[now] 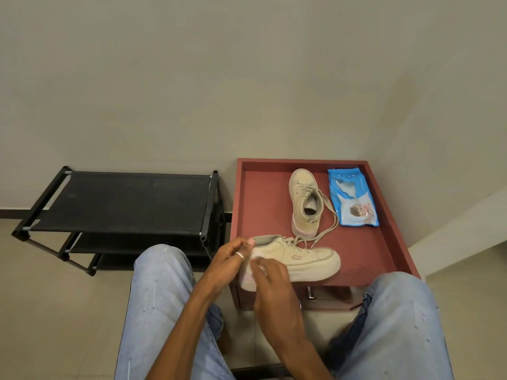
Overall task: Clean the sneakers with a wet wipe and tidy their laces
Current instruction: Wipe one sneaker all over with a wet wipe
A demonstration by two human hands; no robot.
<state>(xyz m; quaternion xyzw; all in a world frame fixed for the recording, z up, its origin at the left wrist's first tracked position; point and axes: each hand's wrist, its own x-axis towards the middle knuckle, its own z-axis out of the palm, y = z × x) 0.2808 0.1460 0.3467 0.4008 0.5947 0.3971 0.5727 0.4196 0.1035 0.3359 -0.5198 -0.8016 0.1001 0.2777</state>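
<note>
A beige sneaker (304, 263) lies across the front edge of the red-brown table (260, 209), toe pointing right, laces loose. My left hand (229, 260) grips its heel collar, thumb at the rim. My right hand (270, 278) presses a white wet wipe (259, 266) against the heel side of this sneaker; most of the wipe is hidden under the fingers. The second beige sneaker (303, 200) stands further back on the table, toe away from me, with its untied laces trailing to the right and front. A blue pack of wet wipes (352, 197) lies to its right.
A black shoe rack (123, 201) with fabric shelves stands left of the table against the wall. My knees in light jeans (162, 292) flank the table's front. A raised rim runs round the table. Beige floor tiles lie below.
</note>
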